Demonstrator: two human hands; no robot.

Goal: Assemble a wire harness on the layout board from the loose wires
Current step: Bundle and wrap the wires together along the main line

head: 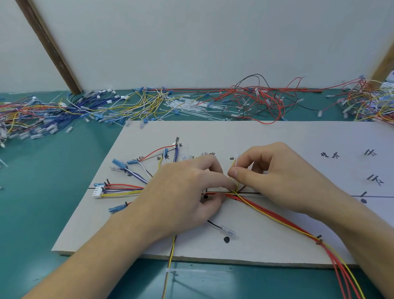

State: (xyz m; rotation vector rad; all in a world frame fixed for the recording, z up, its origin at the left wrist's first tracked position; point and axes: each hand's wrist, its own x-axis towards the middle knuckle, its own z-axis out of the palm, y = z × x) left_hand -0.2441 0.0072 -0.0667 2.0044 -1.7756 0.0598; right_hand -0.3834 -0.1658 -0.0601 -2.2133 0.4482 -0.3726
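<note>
A white layout board (270, 135) with black marks lies on the green table. A wire bundle (273, 213) of red and yellow wires crosses it and runs off the front right edge. Its left ends fan out to blue terminals and a white connector (98, 191). My left hand (184, 195) lies on the bundle at the board's middle and pinches it at the junction. My right hand (276, 175) pinches a thin white cable tie (236, 161) beside a yellow wire, right above the junction. A black wire with a clear terminal (227, 229) lies below my hands.
Heaps of loose wires line the back of the table: blue and yellow ones (77, 111) at left, red and black ones (257, 99) at centre, mixed ones (374, 101) at right. White cable ties (189, 106) lie between them. One more tie (185, 271) lies before the board.
</note>
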